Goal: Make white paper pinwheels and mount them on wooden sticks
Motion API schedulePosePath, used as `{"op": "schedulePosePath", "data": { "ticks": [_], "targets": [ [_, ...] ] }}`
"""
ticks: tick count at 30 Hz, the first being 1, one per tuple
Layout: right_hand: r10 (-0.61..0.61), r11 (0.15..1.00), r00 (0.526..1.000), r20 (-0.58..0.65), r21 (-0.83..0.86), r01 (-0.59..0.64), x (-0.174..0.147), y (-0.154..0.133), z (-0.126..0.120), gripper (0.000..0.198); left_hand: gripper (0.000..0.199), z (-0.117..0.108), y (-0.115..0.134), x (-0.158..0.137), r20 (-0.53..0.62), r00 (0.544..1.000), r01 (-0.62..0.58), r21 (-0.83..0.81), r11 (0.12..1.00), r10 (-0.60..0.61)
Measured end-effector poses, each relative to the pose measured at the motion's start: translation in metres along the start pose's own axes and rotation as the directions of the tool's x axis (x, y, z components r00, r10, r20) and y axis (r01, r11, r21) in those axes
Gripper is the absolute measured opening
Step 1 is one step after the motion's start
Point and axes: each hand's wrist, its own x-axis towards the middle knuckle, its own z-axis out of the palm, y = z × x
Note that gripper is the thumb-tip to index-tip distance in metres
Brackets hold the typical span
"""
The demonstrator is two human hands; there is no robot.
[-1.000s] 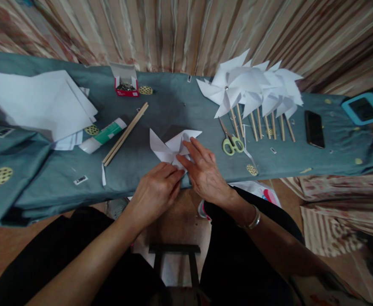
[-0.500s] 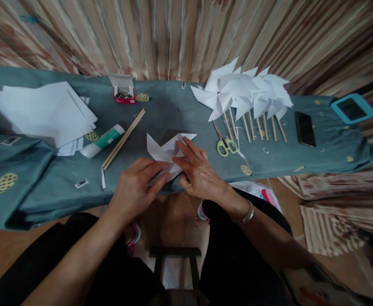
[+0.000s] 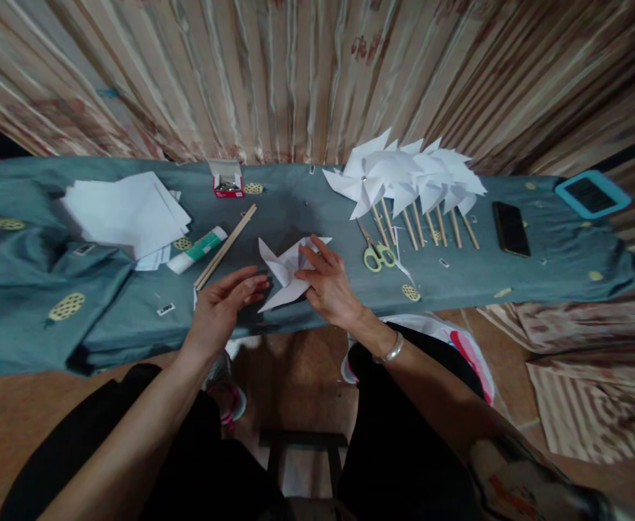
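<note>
A white paper pinwheel [image 3: 285,294] with its blades folded to the middle lies near the front edge of the cloth-covered table. My right hand [image 3: 332,291] grips it from the right, fingers pressing on its centre. Just left of the paper, my left hand [image 3: 220,305] is apart from it, fingers loosely stretched and holding nothing. Beyond that hand lie two wooden sticks [image 3: 226,244] side by side and a white-and-green tube [image 3: 198,250]. What is under my right fingertips is hidden.
Loose white sheets [image 3: 127,213] lie at left. An open red box [image 3: 229,192] holds small metal pieces. At right are several pinwheels on sticks [image 3: 385,177], green-handled scissors [image 3: 379,252], a phone [image 3: 511,228] and a blue-framed device [image 3: 593,194]. A curtain [image 3: 295,79] hangs behind.
My left hand has let go of the pinwheel and moved left, its fingers loosening. The right hand stays on the paper. The camera view has shifted slightly.
</note>
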Motion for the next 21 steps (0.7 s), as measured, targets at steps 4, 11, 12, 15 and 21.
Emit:
{"op": "schedulePosePath", "data": {
  "ticks": [4,11,12,15,21],
  "targets": [
    [0.021,0.999,0.999,-0.028,0.037,-0.020,0.002,0.000,0.002,0.033,0.028,0.013,0.005,-0.007,0.078,0.976,0.214,-0.208,0.955,-0.202],
    [0.049,0.996,0.998,-0.042,0.082,-0.045,0.004,-0.001,0.001,0.029,0.019,0.034,0.010,0.004,0.174,0.946,0.312,-0.249,0.917,-0.274],
    [0.049,0.995,0.998,-0.042,0.086,-0.045,0.004,-0.001,0.001,0.028,0.019,0.035,0.009,0.005,0.168,0.948,0.307,-0.263,0.915,-0.269],
    [0.052,0.993,0.998,-0.041,0.110,-0.047,0.004,-0.002,0.002,0.027,0.021,0.035,0.007,0.007,0.143,0.949,0.313,-0.311,0.897,-0.282],
    [0.046,0.987,0.996,-0.070,0.156,-0.035,0.001,-0.004,0.002,0.024,0.023,0.036,0.013,0.006,0.150,0.934,0.356,-0.349,0.867,-0.324]
  ]
}}
